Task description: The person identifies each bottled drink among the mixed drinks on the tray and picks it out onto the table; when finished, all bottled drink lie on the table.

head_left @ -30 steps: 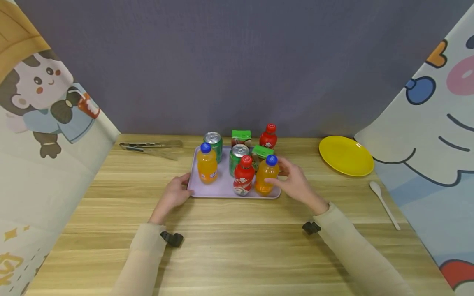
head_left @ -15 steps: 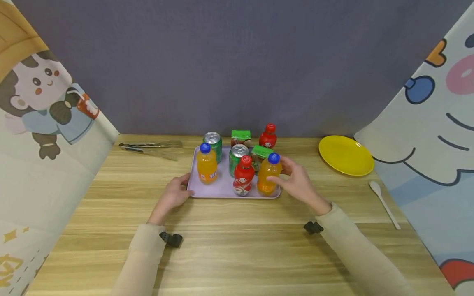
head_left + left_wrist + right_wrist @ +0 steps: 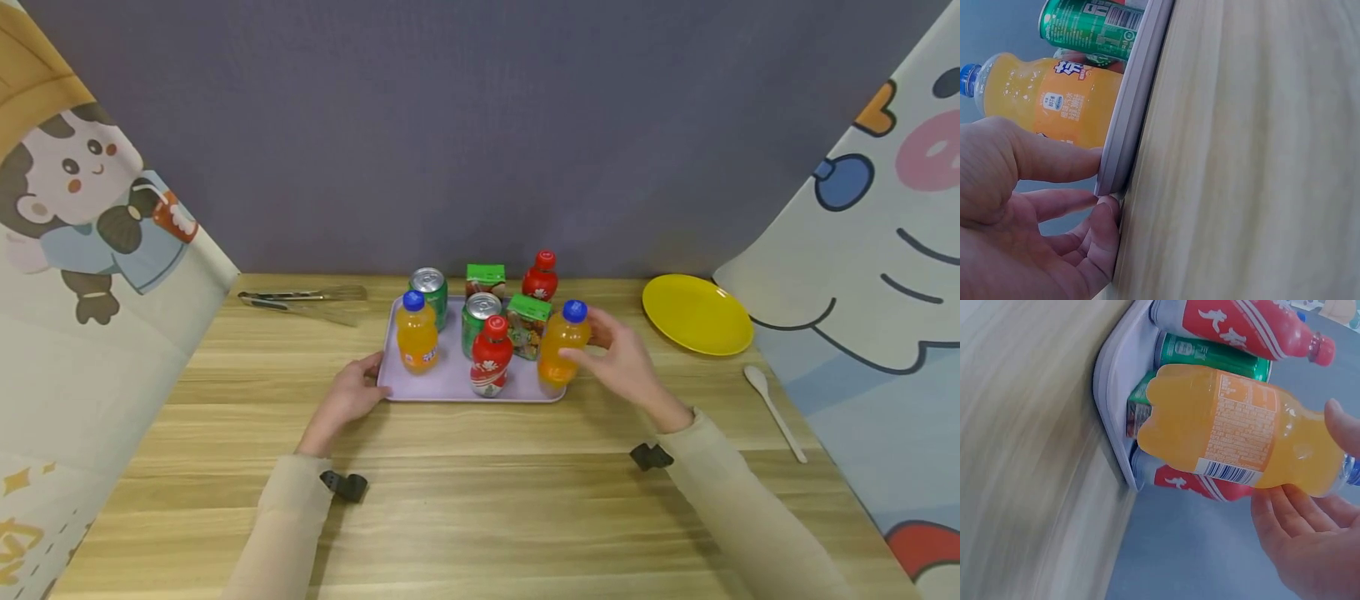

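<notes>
My right hand holds an orange soda bottle with a blue cap, thumb on one side and fingers on the other. In the right wrist view, this bottle's base hangs clear of the tray, slightly tilted. At the front left corner of the lilac tray, my left hand pinches the rim, its thumb on top and fingertips at the underside. Another orange soda bottle stands near that corner. Around them are red bottles, green cans and green-topped drink cartons.
Metal tongs lie at the back left of the wooden table. On the right are a yellow plate and a white spoon. A grey wall panel rises behind the tray.
My right hand has carried the orange soda bottle to the right and upward, uncovering more of the front carton. The left hand stays at the tray corner.
</notes>
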`<control>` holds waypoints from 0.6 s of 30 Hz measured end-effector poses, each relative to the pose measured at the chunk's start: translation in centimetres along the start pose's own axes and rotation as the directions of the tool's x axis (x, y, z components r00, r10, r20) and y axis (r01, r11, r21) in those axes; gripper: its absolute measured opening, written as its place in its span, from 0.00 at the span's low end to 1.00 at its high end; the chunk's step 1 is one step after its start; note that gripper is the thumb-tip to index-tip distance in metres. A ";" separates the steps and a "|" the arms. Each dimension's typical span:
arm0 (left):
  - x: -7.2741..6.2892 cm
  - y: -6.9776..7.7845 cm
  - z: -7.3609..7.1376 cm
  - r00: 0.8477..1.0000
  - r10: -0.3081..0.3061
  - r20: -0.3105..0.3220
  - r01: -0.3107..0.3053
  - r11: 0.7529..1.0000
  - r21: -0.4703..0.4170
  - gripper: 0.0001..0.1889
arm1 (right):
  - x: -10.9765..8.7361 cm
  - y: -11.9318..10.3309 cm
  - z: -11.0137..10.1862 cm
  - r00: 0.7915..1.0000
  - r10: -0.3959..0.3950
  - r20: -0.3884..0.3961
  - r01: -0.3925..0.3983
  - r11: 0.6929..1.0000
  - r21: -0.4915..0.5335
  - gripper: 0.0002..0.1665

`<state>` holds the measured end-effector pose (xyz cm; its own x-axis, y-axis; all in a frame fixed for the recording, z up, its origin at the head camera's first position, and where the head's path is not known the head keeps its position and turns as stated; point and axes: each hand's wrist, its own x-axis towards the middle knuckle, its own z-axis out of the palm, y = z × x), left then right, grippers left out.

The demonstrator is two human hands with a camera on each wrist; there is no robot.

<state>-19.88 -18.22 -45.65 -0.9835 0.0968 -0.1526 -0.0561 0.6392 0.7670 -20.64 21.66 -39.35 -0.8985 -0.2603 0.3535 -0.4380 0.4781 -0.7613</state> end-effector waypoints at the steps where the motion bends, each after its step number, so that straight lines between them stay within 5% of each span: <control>1: 0.0 0.0 0.0 1.000 0.002 0.002 -0.002 1.000 0.001 0.36 | 0.0 0.0 -0.2 1.000 -0.006 -0.002 0.006 1.000 -0.003 0.35; 12: -0.1 0.0 -0.2 1.000 0.010 0.014 -0.010 1.000 -0.008 0.36 | 0.3 -2.5 -3.0 0.999 -0.015 -0.048 0.013 1.000 -0.027 0.31; 18: -0.1 -0.1 -0.2 1.000 0.004 0.020 -0.004 1.000 -0.002 0.36 | 0.8 0.7 -3.6 0.997 0.008 -0.071 -0.014 0.997 -0.082 0.33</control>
<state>-19.79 -18.49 -45.55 -0.9801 0.1145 -0.1621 -0.0527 0.6371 0.7689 -21.80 24.85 -37.65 -0.9016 -0.1965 0.3853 -0.4267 0.5490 -0.7187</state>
